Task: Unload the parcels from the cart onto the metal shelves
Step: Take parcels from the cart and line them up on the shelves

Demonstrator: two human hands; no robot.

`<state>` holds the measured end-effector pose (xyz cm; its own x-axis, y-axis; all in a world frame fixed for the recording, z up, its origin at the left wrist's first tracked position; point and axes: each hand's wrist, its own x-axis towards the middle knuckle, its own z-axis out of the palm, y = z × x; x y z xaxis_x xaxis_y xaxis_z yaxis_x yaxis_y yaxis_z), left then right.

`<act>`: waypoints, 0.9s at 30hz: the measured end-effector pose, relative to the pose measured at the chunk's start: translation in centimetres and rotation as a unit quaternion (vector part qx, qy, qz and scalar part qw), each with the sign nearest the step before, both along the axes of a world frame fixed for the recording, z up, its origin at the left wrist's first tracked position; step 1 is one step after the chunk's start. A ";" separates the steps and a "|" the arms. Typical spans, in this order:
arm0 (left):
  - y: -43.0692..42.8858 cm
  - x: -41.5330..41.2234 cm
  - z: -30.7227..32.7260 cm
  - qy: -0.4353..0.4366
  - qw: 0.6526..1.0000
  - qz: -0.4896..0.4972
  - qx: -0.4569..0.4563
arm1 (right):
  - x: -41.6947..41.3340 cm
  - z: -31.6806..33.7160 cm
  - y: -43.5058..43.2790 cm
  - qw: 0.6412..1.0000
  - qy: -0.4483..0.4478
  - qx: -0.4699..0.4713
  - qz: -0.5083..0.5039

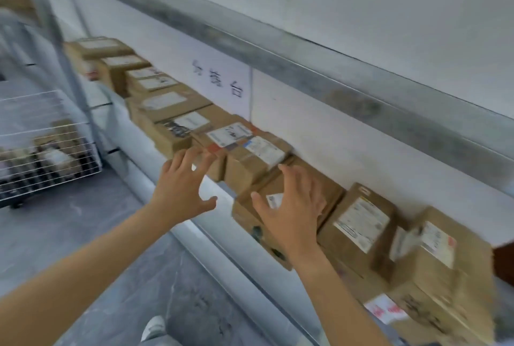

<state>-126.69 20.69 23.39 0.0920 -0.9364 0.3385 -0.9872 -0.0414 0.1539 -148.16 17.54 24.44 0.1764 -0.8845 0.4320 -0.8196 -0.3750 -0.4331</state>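
A row of brown cardboard parcels with white labels lines the metal shelf [178, 231] from far left to near right. My right hand [289, 206] lies with spread fingers on top of one flat parcel [331, 192] in the middle of the row. My left hand [183, 187] hovers open with fingers spread, its fingertips at the front of a smaller labelled parcel [236, 137]; contact is unclear. The white wire cart [47, 156] stands on the floor at the left, with several parcels still inside it.
A second metal shelf [278, 50] runs overhead above the parcels. A white paper sign [219, 81] hangs on the wall behind the row. A grey upright post [64, 48] stands at the left. More parcels [434, 256] are stacked at the near right. My shoe [153, 327] is on the grey floor.
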 end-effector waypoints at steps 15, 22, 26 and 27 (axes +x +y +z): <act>7.5 29.9 -2.6 0.030 0.951 0.298 0.075 | 29.9 0.0 -4.4 0.964 0.021 0.074 0.256; 9.8 41.4 -1.1 0.013 0.928 0.367 0.060 | 43.8 0.3 -7.3 0.949 0.065 0.077 0.297; 9.9 45.9 -0.1 0.011 0.918 0.392 0.060 | 49.0 0.1 -8.5 0.945 0.075 0.089 0.306; 9.9 46.8 -0.1 0.012 0.915 0.400 0.059 | 50.2 -0.1 -8.8 0.941 0.080 0.094 0.314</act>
